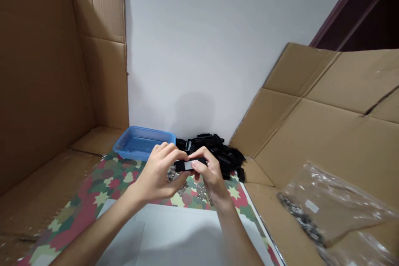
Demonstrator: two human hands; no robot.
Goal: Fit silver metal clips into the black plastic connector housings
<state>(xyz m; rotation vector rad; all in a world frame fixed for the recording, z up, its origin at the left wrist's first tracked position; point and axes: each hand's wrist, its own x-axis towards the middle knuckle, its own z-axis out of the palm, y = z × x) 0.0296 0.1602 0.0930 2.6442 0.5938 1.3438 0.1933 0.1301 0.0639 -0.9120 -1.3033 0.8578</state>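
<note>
Both hands hold a small black rectangular piece (180,166) with a light grey patch on its face, raised above the table. My left hand (161,170) grips its left end between thumb and fingers. At the other end, my right hand (210,171) is closed on it, the thumb lying by the grey patch. What exactly the piece is I cannot make out. Small shiny metal parts (202,192) lie in loose groups on the patterned cloth below, partly hidden by the hands. Just behind is a heap of black pieces (229,158).
A blue plastic basket (128,156) stands at the back left against the wall. White sheets (174,232) cover the table's near part. Cardboard panels (327,133) rise on both sides. On the right, a clear plastic bag (336,203) contains small dark and metallic parts.
</note>
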